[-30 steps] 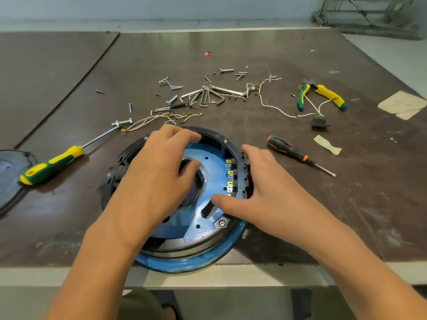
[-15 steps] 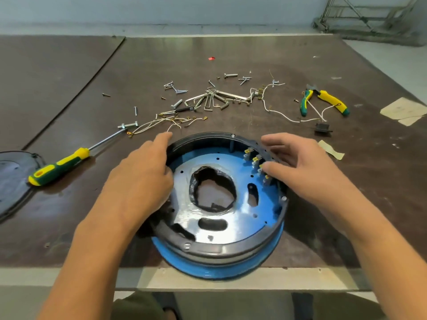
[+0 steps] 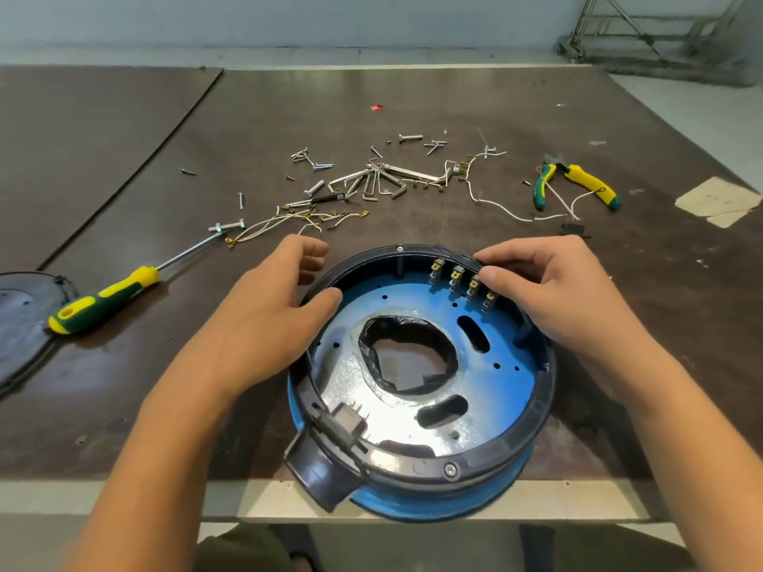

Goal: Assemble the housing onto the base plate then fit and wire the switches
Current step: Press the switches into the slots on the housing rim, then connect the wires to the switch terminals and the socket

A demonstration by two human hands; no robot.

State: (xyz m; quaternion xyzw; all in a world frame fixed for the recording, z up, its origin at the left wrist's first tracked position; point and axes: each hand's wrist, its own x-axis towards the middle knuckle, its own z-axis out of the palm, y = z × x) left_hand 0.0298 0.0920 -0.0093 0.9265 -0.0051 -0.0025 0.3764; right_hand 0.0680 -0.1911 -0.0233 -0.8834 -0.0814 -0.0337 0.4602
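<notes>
A round blue base plate point(image 3: 396, 295) lies at the table's front edge with a black ring housing point(image 3: 541, 410) seated around it. Several switches with brass terminals point(image 3: 458, 278) stand in a row along the housing's far right inner wall. My left hand point(image 3: 264, 324) rests on the housing's left rim, thumb over the edge. My right hand point(image 3: 549, 295) grips the far right rim, thumb and fingers pressing at the switches. A black connector block point(image 3: 347, 419) sits at the near left rim above a protruding tab point(image 3: 318, 472).
Loose wires with brass terminals point(image 3: 289, 220), hex keys point(image 3: 371, 183), screws and bolts point(image 3: 309, 158) lie behind the housing. A yellow-green screwdriver point(image 3: 103, 299) lies left, yellow-green pliers point(image 3: 574, 179) right. A dark round cover point(image 3: 20, 319) sits at the left edge.
The housing and base plate have turned and shifted right; the switches now sit at the far side and the connector block has come into sight. My left hand moved from the plate's centre to the left rim.
</notes>
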